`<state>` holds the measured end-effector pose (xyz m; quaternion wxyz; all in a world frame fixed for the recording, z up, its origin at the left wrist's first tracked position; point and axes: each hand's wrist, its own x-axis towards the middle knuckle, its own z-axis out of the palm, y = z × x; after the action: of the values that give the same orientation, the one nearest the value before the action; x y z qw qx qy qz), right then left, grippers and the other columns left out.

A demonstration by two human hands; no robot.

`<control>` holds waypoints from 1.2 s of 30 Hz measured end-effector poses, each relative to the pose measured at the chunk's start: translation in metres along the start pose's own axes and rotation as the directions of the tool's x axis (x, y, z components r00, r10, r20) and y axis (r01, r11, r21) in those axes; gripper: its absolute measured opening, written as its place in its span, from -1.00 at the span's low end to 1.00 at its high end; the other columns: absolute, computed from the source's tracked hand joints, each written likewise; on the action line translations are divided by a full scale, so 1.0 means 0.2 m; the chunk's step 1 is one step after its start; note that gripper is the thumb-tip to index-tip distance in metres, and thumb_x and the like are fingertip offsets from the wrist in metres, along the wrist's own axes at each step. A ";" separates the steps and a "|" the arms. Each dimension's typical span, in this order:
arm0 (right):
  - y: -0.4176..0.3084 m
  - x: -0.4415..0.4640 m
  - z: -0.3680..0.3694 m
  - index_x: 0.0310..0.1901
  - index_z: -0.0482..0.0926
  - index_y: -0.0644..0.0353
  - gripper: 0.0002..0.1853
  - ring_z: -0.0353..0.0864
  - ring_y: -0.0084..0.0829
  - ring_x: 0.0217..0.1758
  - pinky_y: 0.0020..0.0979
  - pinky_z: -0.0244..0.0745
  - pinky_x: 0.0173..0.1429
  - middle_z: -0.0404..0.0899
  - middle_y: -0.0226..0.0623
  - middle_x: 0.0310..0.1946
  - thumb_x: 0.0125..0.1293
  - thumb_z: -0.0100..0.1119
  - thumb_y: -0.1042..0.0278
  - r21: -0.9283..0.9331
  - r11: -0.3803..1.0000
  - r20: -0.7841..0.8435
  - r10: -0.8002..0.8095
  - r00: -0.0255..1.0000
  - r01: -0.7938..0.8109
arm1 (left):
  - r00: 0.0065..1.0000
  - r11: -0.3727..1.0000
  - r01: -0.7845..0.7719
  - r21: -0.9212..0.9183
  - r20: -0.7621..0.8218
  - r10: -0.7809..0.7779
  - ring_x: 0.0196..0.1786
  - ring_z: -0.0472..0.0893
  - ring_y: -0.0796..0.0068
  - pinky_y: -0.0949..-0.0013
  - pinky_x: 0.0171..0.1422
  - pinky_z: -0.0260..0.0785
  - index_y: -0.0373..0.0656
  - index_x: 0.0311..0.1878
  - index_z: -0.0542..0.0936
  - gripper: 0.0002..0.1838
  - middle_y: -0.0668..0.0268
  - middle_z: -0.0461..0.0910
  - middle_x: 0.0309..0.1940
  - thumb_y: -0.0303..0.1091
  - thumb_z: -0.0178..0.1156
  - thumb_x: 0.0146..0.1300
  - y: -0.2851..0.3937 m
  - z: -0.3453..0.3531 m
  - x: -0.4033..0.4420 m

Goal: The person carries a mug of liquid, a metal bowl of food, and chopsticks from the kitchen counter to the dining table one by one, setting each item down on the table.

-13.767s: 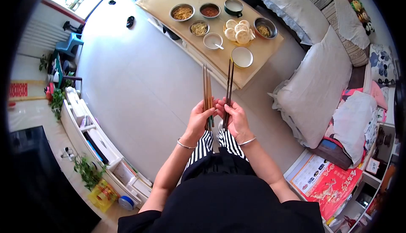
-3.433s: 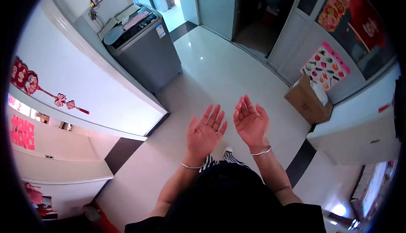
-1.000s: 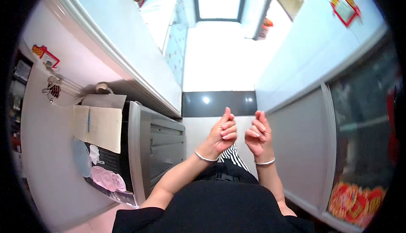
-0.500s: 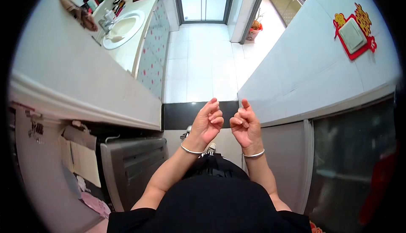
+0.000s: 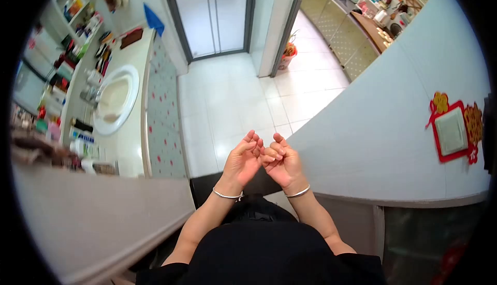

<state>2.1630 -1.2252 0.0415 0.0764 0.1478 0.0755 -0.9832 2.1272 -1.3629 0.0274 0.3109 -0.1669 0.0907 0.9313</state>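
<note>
My left hand point(image 5: 243, 161) is raised in front of my body, palm up, with loosely curled fingers that stand apart and nothing in it. Beside it, my right hand point(image 5: 282, 163) has its fingers bent inward toward the palm, and no object shows in it. The fingertips of both hands meet or nearly meet in the middle. Each wrist wears a silver bangle. Below the hands lies a dark threshold strip point(image 5: 206, 187) at the doorway.
A washbasin point(image 5: 115, 98) is set in a counter at left, with bottles and tubes around it. Ahead stands a frosted glass door point(image 5: 212, 21). A potted plant point(image 5: 286, 59) is by the kitchen doorway. Kitchen cabinets point(image 5: 336, 31) and a wall switch point(image 5: 451, 131) are at right.
The view has moved forward and turned toward the kitchen side. The washing machine has left the view, and more of the basin and kitchen shows. My hands have come closer together; the left fingers have loosened.
</note>
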 end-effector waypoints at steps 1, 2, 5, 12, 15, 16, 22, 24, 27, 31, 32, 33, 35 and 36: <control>-0.02 0.10 0.05 -0.08 0.54 0.12 -0.66 0.24 -0.62 -0.55 -0.50 0.28 -0.35 0.23 -0.54 -0.64 0.18 -0.15 0.65 0.017 1.000 0.040 0.014 0.999 -0.015 | 1.000 1.000 0.022 0.013 0.013 -0.022 0.02 0.50 0.44 0.37 0.15 0.40 -0.10 0.05 0.44 -0.59 0.40 0.53 -0.17 -0.67 0.12 0.13 0.09 0.04 0.10; -0.04 0.18 0.09 -0.14 0.56 0.11 -0.72 0.16 -0.63 -0.62 -0.53 0.20 -0.43 0.17 -0.55 -0.69 0.27 -0.17 0.57 0.039 0.999 -0.010 -0.024 1.000 0.025 | 0.996 0.998 0.062 0.009 0.057 -0.062 0.00 0.51 0.45 0.37 0.15 0.40 -0.11 0.05 0.44 -0.61 0.39 0.53 -0.15 -0.66 0.11 0.14 0.16 0.07 0.18; -0.12 0.37 0.16 -0.16 0.58 0.09 -0.70 0.12 -0.64 -0.64 -0.55 0.16 -0.47 0.14 -0.55 -0.71 0.27 -0.17 0.59 0.142 0.986 0.052 -0.094 0.994 0.086 | 0.988 0.992 0.123 -0.001 0.089 -0.122 -0.03 0.53 0.45 0.37 0.13 0.41 -0.12 0.03 0.45 -0.63 0.38 0.54 -0.13 -0.68 0.06 0.16 0.31 0.16 0.39; -0.33 0.75 0.19 -0.16 0.55 0.10 -0.75 0.12 -0.63 -0.63 -0.55 0.16 -0.44 0.13 -0.56 -0.71 0.26 -0.13 0.58 0.197 0.962 -0.002 -0.193 0.981 0.189 | 0.978 0.985 0.175 -0.009 0.116 -0.172 -0.02 0.54 0.44 0.34 0.12 0.44 -0.12 0.04 0.45 -0.63 0.35 0.54 -0.10 -0.69 0.03 0.18 0.46 0.31 0.82; -0.46 0.95 0.18 -0.13 0.53 0.12 -0.75 0.17 -0.61 -0.59 -0.53 0.21 -0.41 0.18 -0.55 -0.68 0.24 -0.12 0.57 0.237 0.948 -0.012 -0.214 0.977 0.211 | 0.976 0.979 0.205 -0.016 0.083 -0.203 0.00 0.54 0.43 0.33 0.14 0.43 -0.11 0.06 0.45 -0.62 0.35 0.54 -0.08 -0.68 0.03 0.19 0.49 0.34 1.02; -0.50 1.00 0.18 -0.12 0.51 0.13 -0.74 0.21 -0.59 -0.57 -0.51 0.25 -0.39 0.21 -0.54 -0.65 0.23 -0.12 0.57 0.257 0.942 -0.017 -0.221 0.975 0.218 | 0.974 0.977 0.210 -0.034 0.093 -0.206 0.01 0.54 0.42 0.32 0.16 0.42 -0.12 0.07 0.45 -0.62 0.35 0.55 -0.07 -0.67 0.03 0.19 0.49 0.38 1.08; -0.92 1.46 0.27 -0.12 0.53 0.16 -0.77 0.40 -0.53 -0.42 -0.46 0.43 -0.22 0.47 -0.48 -0.47 0.25 -0.08 0.41 0.233 0.942 -0.029 -0.241 0.970 0.241 | 0.965 0.985 0.172 0.013 0.198 -0.172 0.19 0.48 0.35 0.24 0.32 0.31 -0.14 0.17 0.43 -0.62 0.31 0.52 0.12 -0.56 0.00 0.27 0.52 0.60 1.64; -1.05 1.56 0.28 -0.07 0.54 0.18 -0.73 0.51 -0.47 -0.31 -0.43 0.49 -0.12 0.60 -0.43 -0.32 0.31 -0.06 0.28 0.221 0.930 0.009 -0.302 0.953 0.293 | 0.964 0.984 0.175 0.033 0.199 -0.178 0.30 0.41 0.29 0.19 0.40 0.22 -0.14 0.24 0.40 -0.59 0.27 0.46 0.23 -0.48 -0.02 0.31 0.50 0.71 1.80; -1.28 1.67 0.29 -0.03 0.54 0.19 -0.70 0.59 -0.41 -0.16 -0.38 0.52 -0.01 0.63 -0.37 -0.20 0.32 -0.04 0.24 0.269 0.887 -0.080 -0.367 0.927 0.374 | 0.944 0.973 0.228 0.018 0.239 -0.226 0.36 0.35 0.25 0.15 0.45 0.15 -0.15 0.25 0.39 -0.60 0.24 0.41 0.29 -0.40 -0.05 0.35 0.43 0.83 2.07; -1.54 1.74 0.27 0.01 0.53 0.21 -0.66 0.60 -0.36 0.00 -0.31 0.51 0.12 0.62 -0.31 -0.07 0.32 -0.04 0.21 0.257 0.828 -0.139 -0.479 0.867 0.499 | 0.911 0.938 0.343 0.050 0.227 -0.345 0.38 0.32 0.24 0.14 0.46 0.13 -0.15 0.27 0.39 -0.59 0.22 0.37 0.32 -0.32 -0.09 0.38 0.32 0.94 2.41; -1.61 1.77 0.26 0.03 0.53 0.21 -0.65 0.58 -0.35 0.04 -0.29 0.50 0.16 0.61 -0.30 -0.02 0.32 -0.04 0.21 0.268 0.793 -0.185 -0.515 0.837 0.547 | 0.899 0.921 0.385 0.057 0.203 -0.388 0.38 0.31 0.24 0.14 0.46 0.13 -0.16 0.27 0.39 -0.59 0.22 0.36 0.33 -0.30 -0.10 0.39 0.29 0.98 2.51; -1.69 1.80 0.24 0.05 0.52 0.21 -0.64 0.57 -0.34 0.09 -0.28 0.49 0.19 0.59 -0.29 0.02 0.32 -0.05 0.20 0.277 0.755 -0.228 -0.550 0.804 0.595 | 0.884 0.902 0.426 0.065 0.182 -0.430 0.39 0.31 0.24 0.13 0.46 0.13 -0.16 0.27 0.39 -0.58 0.21 0.34 0.34 -0.28 -0.11 0.40 0.26 1.01 2.62; -1.85 1.89 0.22 0.06 0.52 0.21 -0.63 0.55 -0.34 0.12 -0.27 0.48 0.22 0.58 -0.28 0.05 0.33 -0.06 0.20 0.273 0.709 -0.241 -0.604 0.760 0.650 | 0.850 0.868 0.486 0.104 0.172 -0.497 0.39 0.32 0.28 0.13 0.48 0.10 -0.16 0.25 0.44 -0.59 0.25 0.37 0.34 -0.25 -0.10 0.40 0.22 1.07 2.85; -1.91 1.93 0.21 0.05 0.52 0.21 -0.63 0.56 -0.34 0.11 -0.27 0.47 0.22 0.59 -0.28 0.04 0.32 -0.06 0.21 0.263 0.686 -0.260 -0.626 0.735 0.678 | 0.829 0.847 0.517 0.123 0.176 -0.531 0.39 0.32 0.28 0.13 0.48 0.10 -0.15 0.26 0.43 -0.58 0.25 0.36 0.34 -0.24 -0.10 0.41 0.20 1.11 2.94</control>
<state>1.7195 -0.9082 0.0130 -0.3115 0.1949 -0.0425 -0.9291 1.6039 -1.0117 0.0190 0.5676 -0.0785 0.0419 0.8185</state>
